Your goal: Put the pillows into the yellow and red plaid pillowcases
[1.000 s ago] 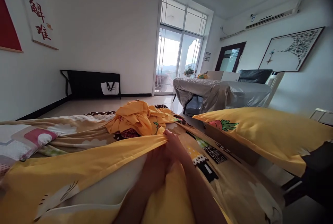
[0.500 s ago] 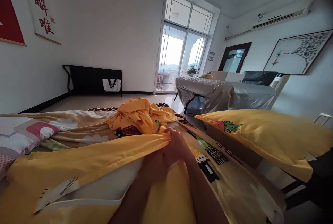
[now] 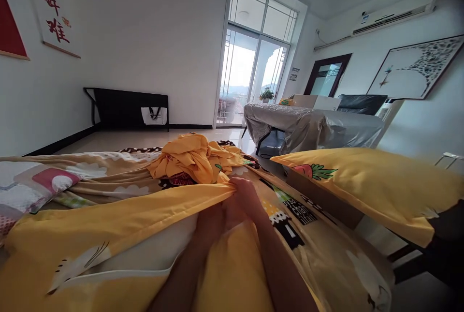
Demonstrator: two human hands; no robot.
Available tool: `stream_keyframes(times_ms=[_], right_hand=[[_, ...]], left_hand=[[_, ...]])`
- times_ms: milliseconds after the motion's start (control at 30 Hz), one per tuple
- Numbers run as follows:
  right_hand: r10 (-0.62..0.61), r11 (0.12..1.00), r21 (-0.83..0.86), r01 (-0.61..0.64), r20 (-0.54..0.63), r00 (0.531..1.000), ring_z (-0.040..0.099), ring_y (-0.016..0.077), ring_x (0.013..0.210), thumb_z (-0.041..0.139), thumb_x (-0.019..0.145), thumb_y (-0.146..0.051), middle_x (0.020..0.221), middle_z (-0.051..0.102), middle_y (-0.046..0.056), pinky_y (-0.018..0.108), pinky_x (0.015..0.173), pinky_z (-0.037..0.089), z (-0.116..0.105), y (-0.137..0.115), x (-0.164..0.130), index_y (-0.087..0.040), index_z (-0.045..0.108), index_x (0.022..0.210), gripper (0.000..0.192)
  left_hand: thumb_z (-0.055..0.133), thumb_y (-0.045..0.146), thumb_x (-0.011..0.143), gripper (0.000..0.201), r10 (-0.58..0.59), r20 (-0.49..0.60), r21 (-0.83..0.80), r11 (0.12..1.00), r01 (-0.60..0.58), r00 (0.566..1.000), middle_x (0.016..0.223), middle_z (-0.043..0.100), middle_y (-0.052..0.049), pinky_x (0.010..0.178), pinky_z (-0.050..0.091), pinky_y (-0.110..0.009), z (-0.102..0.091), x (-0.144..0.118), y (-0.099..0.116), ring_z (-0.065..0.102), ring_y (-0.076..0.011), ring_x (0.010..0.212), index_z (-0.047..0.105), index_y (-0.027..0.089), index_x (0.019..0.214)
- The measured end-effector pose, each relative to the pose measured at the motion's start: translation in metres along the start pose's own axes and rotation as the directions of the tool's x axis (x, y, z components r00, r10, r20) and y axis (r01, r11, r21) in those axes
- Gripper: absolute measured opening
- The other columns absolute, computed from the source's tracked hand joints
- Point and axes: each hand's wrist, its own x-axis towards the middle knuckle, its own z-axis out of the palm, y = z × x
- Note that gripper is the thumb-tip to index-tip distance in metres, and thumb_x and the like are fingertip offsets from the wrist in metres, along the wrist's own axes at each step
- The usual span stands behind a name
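Two hands at one yellow pillowcase

Head view: one yellow pillowcase (image 3: 119, 215), white insert (image 3: 148, 249) showing in its gap, lies across the near side of one patterned blanket (image 3: 326, 259). Right hand (image 3: 247, 199): grip closed on the pillowcase's far edge. Left hand (image 3: 213, 217): beside it, partly hidden, grip unclear. One bunched yellow cloth (image 3: 190, 155) beyond; one carrot-print pillow (image 3: 369, 181) at right; one plastic-covered table (image 3: 282, 118) behind, well apart.

This room mixes home and office: a patterned blanket (image 3: 326, 259) and yellow pillow (image 3: 373, 171) up front, a counter (image 3: 279, 118) beyond (draped in plastic sheeting), a black padded chair (image 3: 362, 104), wall air conditioner (image 3: 393, 21) and calligraphy scroll (image 3: 53, 17).
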Motion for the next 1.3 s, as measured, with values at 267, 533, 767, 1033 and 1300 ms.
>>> stream_keyframes(times_ms=[267,533,767,1033,1300], right_hand=[[0.016,0.987,0.163,-0.011,-0.031,0.999,0.062,0.0153,0.078,0.043,0.065,-0.002,0.084,0.072,0.002,0.02,0.065,0.035,0.005,0.001,0.003,-0.02,0.069,0.089,0.04],[0.02,0.982,0.188,-0.012,-0.043,0.999,0.062,0.0158,0.081,0.042,0.062,-0.001,0.087,0.071,0.003,0.021,0.067,0.038,0.009,0.006,0.005,-0.019,0.067,0.096,0.046],[-0.057,0.973,0.217,0.075,-0.089,0.994,0.06,0.0186,0.093,0.048,0.058,0.002,0.102,0.067,0.009,0.026,0.082,0.043,0.007,0.014,0.008,-0.014,0.067,0.104,0.052],[-0.057,0.987,0.14,0.086,-0.197,0.979,0.058,0.0162,0.079,0.044,0.058,0.002,0.083,0.064,0.006,0.023,0.072,0.042,0.004,0.009,0.004,-0.016,0.072,0.079,0.039],[-0.016,0.983,0.18,0.046,-0.164,0.986,0.058,0.0154,0.073,0.044,0.053,0.001,0.079,0.068,0.003,0.023,0.067,0.039,0.0,0.008,0.004,-0.017,0.069,0.079,0.04]], left_hand=[[0.051,0.027,0.082,0.047,-0.009,-0.002,0.041,0.999,0.009,1.0,0.13,0.06,-0.014,0.104,0.038,-0.041,-0.006,-0.001,-0.003,0.049,-0.0298,0.127,0.054,0.017,0.128],[0.05,0.02,0.08,0.027,-0.01,-0.014,0.018,1.0,0.01,1.0,0.105,0.069,-0.01,0.094,0.043,-0.037,-0.009,-0.004,0.002,0.057,-0.0271,0.112,0.064,0.019,0.103],[0.055,0.018,0.074,0.006,0.084,-0.011,-0.035,0.996,-0.085,0.996,0.082,0.065,-0.005,0.082,0.043,-0.031,-0.013,-0.011,0.004,0.059,-0.0218,0.09,0.059,0.019,0.07],[0.056,0.019,0.071,0.018,0.082,-0.042,-0.135,0.987,-0.087,0.996,0.084,0.062,-0.001,0.073,0.043,-0.027,-0.009,-0.011,0.001,0.055,-0.0173,0.078,0.06,0.019,0.089],[0.051,0.029,0.083,0.039,0.03,-0.051,-0.314,0.949,-0.045,0.998,0.114,0.066,-0.006,0.099,0.041,-0.039,-0.008,-0.003,-0.005,0.056,-0.0251,0.111,0.057,0.02,0.12]])
